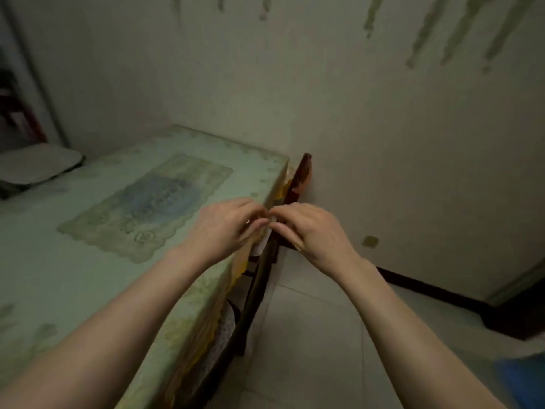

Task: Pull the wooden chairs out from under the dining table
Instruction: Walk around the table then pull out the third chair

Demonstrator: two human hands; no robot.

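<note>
Dark wooden chairs [296, 184] are seen tucked under the green-clothed dining table [103, 261]; none pulled out. Left hand [227, 228] and right hand [306, 231] are held fingertip-to-fingertip, half-curled, above one chair's top rail; grip cannot be told.

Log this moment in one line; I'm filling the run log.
hands: left, right over table edge | chairs: tucked in | grip: unclear

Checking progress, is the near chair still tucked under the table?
Tucked in: the chair backrest sits against the table edge, its seat under the tablecloth.
</note>
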